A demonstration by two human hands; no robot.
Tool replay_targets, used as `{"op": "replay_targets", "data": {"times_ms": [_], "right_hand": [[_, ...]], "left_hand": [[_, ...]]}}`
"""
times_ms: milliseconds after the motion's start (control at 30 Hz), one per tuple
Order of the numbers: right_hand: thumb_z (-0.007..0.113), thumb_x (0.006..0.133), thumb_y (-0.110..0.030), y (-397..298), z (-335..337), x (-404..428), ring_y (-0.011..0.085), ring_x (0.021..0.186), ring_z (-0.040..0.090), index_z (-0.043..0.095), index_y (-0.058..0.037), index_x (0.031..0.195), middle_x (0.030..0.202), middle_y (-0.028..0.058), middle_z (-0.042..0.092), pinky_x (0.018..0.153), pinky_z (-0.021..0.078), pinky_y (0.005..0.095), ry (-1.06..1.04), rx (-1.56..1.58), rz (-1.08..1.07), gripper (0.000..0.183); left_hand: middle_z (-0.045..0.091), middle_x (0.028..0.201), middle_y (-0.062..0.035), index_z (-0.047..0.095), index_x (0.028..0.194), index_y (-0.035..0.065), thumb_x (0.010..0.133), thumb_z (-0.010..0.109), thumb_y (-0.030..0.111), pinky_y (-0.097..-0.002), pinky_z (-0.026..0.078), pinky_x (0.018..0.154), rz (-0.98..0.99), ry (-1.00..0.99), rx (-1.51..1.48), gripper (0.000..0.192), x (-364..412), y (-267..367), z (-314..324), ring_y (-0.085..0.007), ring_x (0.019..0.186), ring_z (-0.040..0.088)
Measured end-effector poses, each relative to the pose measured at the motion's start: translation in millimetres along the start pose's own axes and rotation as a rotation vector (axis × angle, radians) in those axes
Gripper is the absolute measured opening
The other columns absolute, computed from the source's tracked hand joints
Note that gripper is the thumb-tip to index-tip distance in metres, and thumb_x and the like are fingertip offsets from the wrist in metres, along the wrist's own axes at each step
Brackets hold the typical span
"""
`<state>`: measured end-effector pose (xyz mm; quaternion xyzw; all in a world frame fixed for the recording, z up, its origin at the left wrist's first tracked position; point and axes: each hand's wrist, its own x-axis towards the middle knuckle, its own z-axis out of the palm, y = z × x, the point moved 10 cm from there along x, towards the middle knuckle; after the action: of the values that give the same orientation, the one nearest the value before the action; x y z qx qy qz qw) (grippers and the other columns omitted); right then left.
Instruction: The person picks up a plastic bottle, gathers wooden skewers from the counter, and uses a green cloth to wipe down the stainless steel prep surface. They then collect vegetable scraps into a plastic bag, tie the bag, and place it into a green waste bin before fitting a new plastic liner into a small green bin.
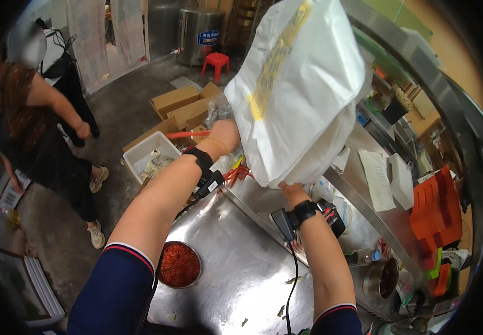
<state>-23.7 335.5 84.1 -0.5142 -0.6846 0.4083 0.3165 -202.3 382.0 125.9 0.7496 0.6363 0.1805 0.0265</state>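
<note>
A large white plastic bag (304,88) with a yellow printed strip fills the upper middle, spread open and lifted above the far end of the steel worktop (241,268). My left hand (226,133) is at the bag's left edge; its fingers are turned away and partly hidden, so its hold cannot be told. The bag's lower rim covers most of my right hand (294,192), which seems to be inside or behind it. Both wrists wear black straps with small devices. A round metal bowl of chopped red chili (180,264) stands on the worktop below my left forearm.
Cardboard boxes (174,100) and a white bin with scraps (147,148) stand beyond my left arm. Two people (42,109) are at the left. A steel shelf (350,180) runs along the right, with a metal pot (380,277) and plastic bottle (363,256) below it.
</note>
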Motion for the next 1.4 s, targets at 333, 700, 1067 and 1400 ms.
{"op": "replay_targets", "data": {"times_ms": [333,700,1067,1400], "right_hand": [[0.053,0.082,-0.015,19,10,20,0.0168,0.088,0.057,0.056,0.0013,0.098,0.092,0.0119,0.061,0.075,0.0442,0.0291,0.121,0.041,-0.063,0.023],[0.05,0.085,-0.017,9,9,-21,0.0141,0.065,0.056,0.058,0.0004,0.091,0.076,0.0064,0.06,0.058,0.0443,0.0258,0.264,0.56,-0.079,0.021],[0.061,0.078,-0.035,42,71,12,0.0095,0.063,0.056,0.059,-0.0099,0.092,0.07,0.001,0.059,0.052,0.0426,0.0243,0.007,0.367,0.028,0.029],[0.058,0.081,-0.022,65,72,-25,0.0084,0.073,0.055,0.06,-0.005,0.092,0.084,0.0017,0.061,0.058,0.0421,0.022,0.265,0.652,0.236,0.02]], "left_hand": [[0.059,0.086,-0.0166,0.06,0.089,0.006,0.076,0.052,0.02,-0.0408,0.044,0.073,0.187,0.111,-0.363,0.021,-27,20,-11,-0.0347,0.083,0.055],[0.054,0.062,-0.0007,0.06,0.082,0.0027,0.084,0.05,0.017,-0.0205,0.038,0.047,-0.408,-0.266,-1.246,0.018,-102,7,94,-0.0068,0.05,0.048],[0.06,0.075,-0.0156,0.062,0.081,0.007,0.077,0.05,0.022,-0.0358,0.045,0.065,-0.107,-0.112,-0.599,0.02,-91,23,43,-0.03,0.071,0.058],[0.06,0.071,-0.0158,0.054,0.079,0.0036,0.076,0.054,0.022,-0.0392,0.046,0.06,0.011,0.149,-0.313,0.018,-76,21,23,-0.0294,0.071,0.06]]}}
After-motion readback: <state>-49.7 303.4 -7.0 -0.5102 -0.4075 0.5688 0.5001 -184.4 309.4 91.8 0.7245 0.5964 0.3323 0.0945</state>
